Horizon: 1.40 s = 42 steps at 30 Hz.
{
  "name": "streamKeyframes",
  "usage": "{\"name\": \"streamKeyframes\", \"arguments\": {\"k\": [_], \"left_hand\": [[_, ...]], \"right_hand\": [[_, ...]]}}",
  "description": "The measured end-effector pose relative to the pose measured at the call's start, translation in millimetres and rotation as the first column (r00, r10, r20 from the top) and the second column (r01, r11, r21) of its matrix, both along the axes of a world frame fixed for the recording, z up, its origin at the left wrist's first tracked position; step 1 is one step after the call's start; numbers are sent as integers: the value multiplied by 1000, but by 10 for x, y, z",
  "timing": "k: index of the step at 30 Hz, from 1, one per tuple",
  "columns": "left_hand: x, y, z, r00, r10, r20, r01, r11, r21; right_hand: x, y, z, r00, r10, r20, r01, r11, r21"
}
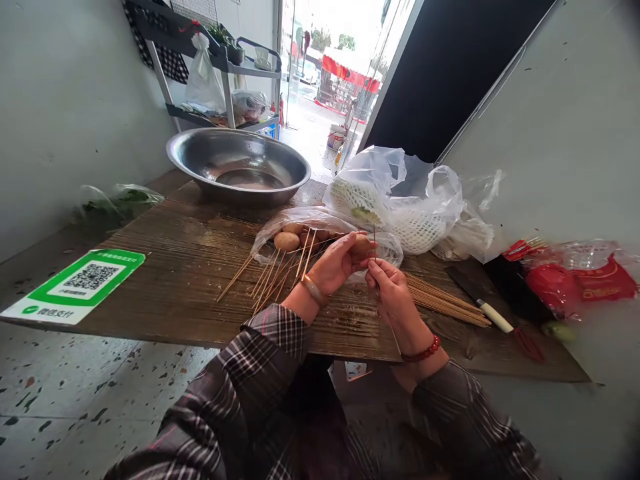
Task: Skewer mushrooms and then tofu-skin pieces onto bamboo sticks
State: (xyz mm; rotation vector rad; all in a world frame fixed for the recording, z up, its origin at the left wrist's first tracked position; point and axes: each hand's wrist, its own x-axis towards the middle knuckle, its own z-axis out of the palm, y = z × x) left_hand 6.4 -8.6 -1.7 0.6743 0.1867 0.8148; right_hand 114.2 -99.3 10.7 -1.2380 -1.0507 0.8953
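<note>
My left hand [339, 262], with a bangle at the wrist, has its fingers wrapped round a brownish, egg-like item [363, 245]. Close beside it, my right hand [393, 293] pinches a thin wooden skewer [375, 248] that stands upright near that item; whether its tip is inside cannot be made out. Brown egg-like pieces [287, 241] lie in an open clear plastic bag [320, 215] just beyond my left hand. Several skewers [266, 275] fan out from the bag toward me. A bundle of bare skewers [445, 300] lies right of my right hand.
A large steel basin [240, 160] sits at the back left of the wooden table [175, 287]. Plastic bags [400, 200] with netted foam stand at the back. A knife [495, 315] and red packages [580, 287] lie right, a green QR card [80, 280] left. Behind is a shelf cart [227, 93].
</note>
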Motion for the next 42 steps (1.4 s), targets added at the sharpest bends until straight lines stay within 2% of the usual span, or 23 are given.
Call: {"name": "streamKeyframes", "arguments": {"k": [5,8,11,14,17,19,22,25,33,42], "left_hand": [[-47,1,26,995,99,-25,-97,993,60],[-69,32,36,982,179,-64,-176,983,52],[-83,79,32,965,249,-81,-246,968,49],[-86,122,18,950,296,-96,-291,955,59],[-76,147,3,935,330,-132,-328,944,37],[-60,153,-6,928,336,-161,-340,940,2],[-30,145,-17,918,331,-219,-351,934,-60],[-6,131,-22,910,330,-252,-361,928,-88],[8,153,-8,898,316,-306,-364,925,-113],[22,154,1,892,318,-321,-374,918,-129]], "right_hand": [[-4,119,-147,1000,10,24,-10,1000,21],[68,209,-248,999,-3,-45,4,1000,18],[171,279,-305,992,2,-127,-5,1000,-25],[275,310,-321,993,57,-99,-65,994,-83],[371,339,-323,994,111,20,-109,989,-96],[433,372,-330,979,111,168,-102,993,-59],[508,416,-361,907,23,420,-45,998,41],[540,409,-393,841,-31,541,-30,994,104],[532,286,-397,861,141,488,-179,983,31],[393,94,-320,871,323,369,-334,942,-36]]}}
